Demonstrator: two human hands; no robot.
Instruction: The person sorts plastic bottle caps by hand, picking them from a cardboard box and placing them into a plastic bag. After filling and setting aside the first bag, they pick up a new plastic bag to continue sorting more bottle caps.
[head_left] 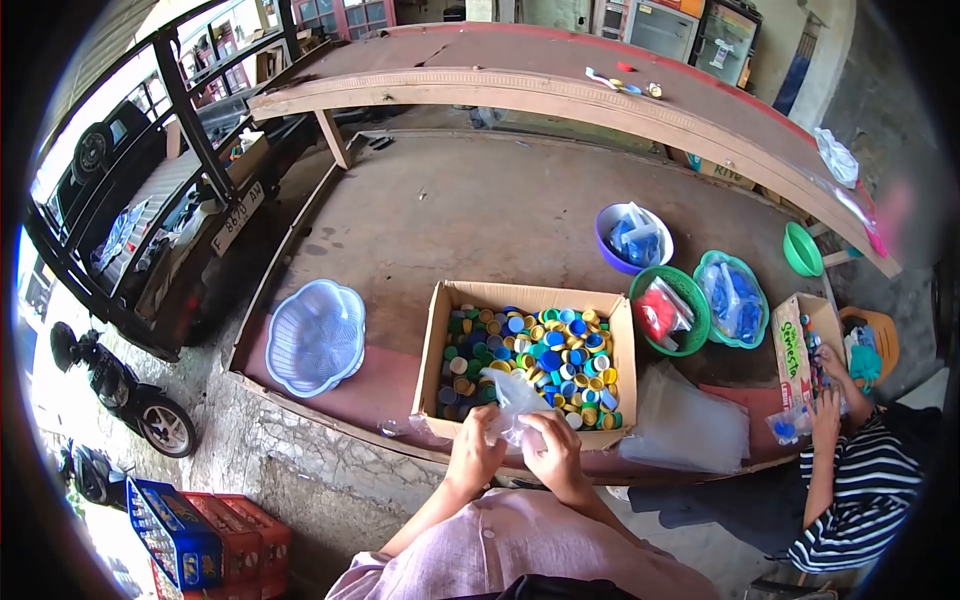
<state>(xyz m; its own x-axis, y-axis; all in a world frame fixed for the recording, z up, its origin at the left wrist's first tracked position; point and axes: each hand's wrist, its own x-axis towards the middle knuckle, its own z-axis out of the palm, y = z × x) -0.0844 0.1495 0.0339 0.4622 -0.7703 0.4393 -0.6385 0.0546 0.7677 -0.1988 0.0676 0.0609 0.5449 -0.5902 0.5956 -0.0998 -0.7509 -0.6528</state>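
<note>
"F 8670" on licence plate (238, 218)

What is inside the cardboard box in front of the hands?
Loose bottle caps, mostly blue, yellow and green, fill the cardboard box. The clear plastic bag held by the left hand and right hand covers some near caps; the box floor is hidden under the pile.

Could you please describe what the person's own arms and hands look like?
The left hand and right hand are bare, without gloves. The forearms are bare too; a pale pink top covers the upper arms. No watch or rings can be made out.
</note>
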